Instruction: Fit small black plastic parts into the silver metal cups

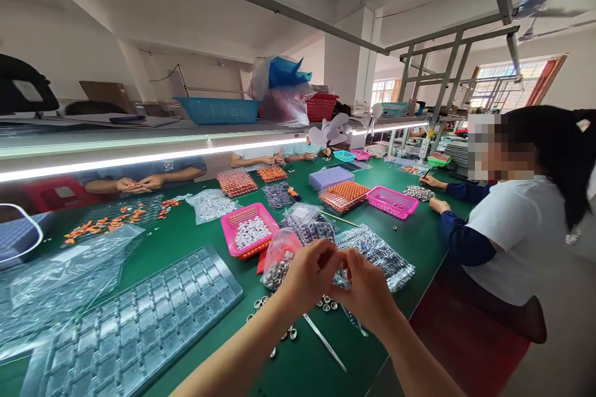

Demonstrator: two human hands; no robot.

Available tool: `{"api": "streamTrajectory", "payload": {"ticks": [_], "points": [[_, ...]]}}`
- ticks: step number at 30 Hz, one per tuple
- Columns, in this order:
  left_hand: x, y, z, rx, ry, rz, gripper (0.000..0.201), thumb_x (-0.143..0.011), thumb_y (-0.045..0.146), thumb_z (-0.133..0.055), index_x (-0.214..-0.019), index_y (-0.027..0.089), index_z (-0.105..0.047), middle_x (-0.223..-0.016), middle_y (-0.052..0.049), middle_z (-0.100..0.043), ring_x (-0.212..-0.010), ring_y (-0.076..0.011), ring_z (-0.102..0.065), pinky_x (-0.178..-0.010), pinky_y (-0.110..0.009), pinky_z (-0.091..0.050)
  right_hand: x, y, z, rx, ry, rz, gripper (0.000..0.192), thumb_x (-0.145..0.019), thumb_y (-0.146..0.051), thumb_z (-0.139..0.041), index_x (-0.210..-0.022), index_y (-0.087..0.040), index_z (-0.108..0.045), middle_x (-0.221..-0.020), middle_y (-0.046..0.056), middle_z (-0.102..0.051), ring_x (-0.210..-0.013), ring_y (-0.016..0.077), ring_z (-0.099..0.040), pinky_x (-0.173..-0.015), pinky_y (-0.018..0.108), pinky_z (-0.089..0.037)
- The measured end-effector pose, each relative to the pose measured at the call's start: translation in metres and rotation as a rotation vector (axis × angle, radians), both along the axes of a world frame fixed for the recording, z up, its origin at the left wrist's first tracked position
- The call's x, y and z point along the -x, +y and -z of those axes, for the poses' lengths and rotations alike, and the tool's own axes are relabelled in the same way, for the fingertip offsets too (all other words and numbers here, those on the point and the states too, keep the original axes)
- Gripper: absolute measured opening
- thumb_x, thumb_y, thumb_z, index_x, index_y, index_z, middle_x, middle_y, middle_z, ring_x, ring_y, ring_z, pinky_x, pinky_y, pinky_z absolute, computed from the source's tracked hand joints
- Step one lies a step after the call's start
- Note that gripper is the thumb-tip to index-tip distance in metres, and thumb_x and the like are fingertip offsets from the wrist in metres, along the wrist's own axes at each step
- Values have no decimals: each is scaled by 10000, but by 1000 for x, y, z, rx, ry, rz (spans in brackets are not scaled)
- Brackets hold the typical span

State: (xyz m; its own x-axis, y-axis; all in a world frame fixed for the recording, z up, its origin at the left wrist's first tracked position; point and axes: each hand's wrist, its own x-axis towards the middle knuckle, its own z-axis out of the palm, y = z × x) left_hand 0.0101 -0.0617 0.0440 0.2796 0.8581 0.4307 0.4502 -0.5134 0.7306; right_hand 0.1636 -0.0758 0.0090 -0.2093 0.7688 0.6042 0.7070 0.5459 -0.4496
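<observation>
Just in front of the pink plastic basket (pixel 249 229), the left hand (pixel 310 273) and right hand (pixel 365 288) meet, fingertips pinched together. What they pinch is hidden. Small silver metal rings (pixel 326 304) lie below them.

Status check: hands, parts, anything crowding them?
Left hand and right hand pinched together, contents hidden. Metal rings loose beneath. Tweezers, bags close by.
</observation>
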Motion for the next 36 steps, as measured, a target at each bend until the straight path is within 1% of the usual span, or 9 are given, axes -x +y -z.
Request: {"api": "streamTrajectory", "payload": {"ticks": [5,9,13,16,20,24,27,31,36], "points": [[-3,-3,-3,-31,12,1,178,-877,300,-549,-733,203,-585,-721,22,-616,-660,-131,-547,-601,-249,-403,1,-1,6,-115,-63,40,119,-942,-291,-495,-952,-182,-541,-755,45,-597,-639,199,-575,-566,281,-395],[6,1,-3,-38,5,-17,137,-875,317,-583,-806,208,-632,-761,5,-652,-700,-146,-586,-632,-260,-438,-11,8,8,-12,161,-57,205,-978,-349,-460,-981,-201,-601,-825,54,-648,-715,192,-604,-655,287,-447],[18,8,-2,-123,-39,-162,165,-879,352,-596,-956,208,-616,-808,-11,-645,-694,-154,-587,-652,-288,-476,-25,23,14,233,462,-73,326,-925,-504,-522,-944,-207,-655,-754,30,-643,-664,191,-593,-622,286,-457],[25,16,-5,-297,5,-281,313,-862,372,-629,-1132,228,-565,-1138,-80,-615,-1007,-226,-592,-863,-394,-490,-29,29,16,339,611,-137,422,-879,-591,-537,-900,-192,-672,-665,11,-589,-613,183,-557,-582,281,-445],[25,27,-17,-386,129,-224,419,-879,399,-607,-1268,268,-522,-1406,-83,-496,-1320,-279,-408,-1058,-507,-364,-25,27,12,343,606,-168,445,-881,-599,-526,-841,-183,-678,-665,4,-558,-596,158,-504,-586,273,-423],[20,33,-33,-285,202,-110,223,-891,346,-591,-1071,236,-663,-1100,-60,-707,-1089,-263,-602,-980,-468,-428,-20,24,12,331,646,-185,410,-872,-566,-566,-861,-173,-684,-707,18,-575,-614,149,-505,-580,264,-428],[17,32,-41,-182,194,-83,154,-883,300,-581,-930,224,-705,-901,-38,-744,-871,-231,-665,-815,-383,-491,-19,23,11,333,659,-137,417,-837,-545,-626,-1023,-175,-681,-829,51,-647,-671,167,-563,-607,274,-468],[12,29,-44,-133,148,-35,142,-861,268,-586,-897,221,-715,-866,-19,-754,-792,-197,-681,-725,-315,-488,-20,22,1,263,570,-57,377,-834,-527,-631,-1005,-193,-666,-901,62,-668,-758,190,-602,-705,303,-500],[11,33,-43,-106,175,-36,164,-852,268,-579,-907,224,-727,-879,-25,-759,-800,-204,-686,-712,-310,-492,-28,33,-11,329,544,-164,366,-868,-529,-581,-878,-177,-682,-739,26,-630,-658,159,-557,-617,269,-466]]}}
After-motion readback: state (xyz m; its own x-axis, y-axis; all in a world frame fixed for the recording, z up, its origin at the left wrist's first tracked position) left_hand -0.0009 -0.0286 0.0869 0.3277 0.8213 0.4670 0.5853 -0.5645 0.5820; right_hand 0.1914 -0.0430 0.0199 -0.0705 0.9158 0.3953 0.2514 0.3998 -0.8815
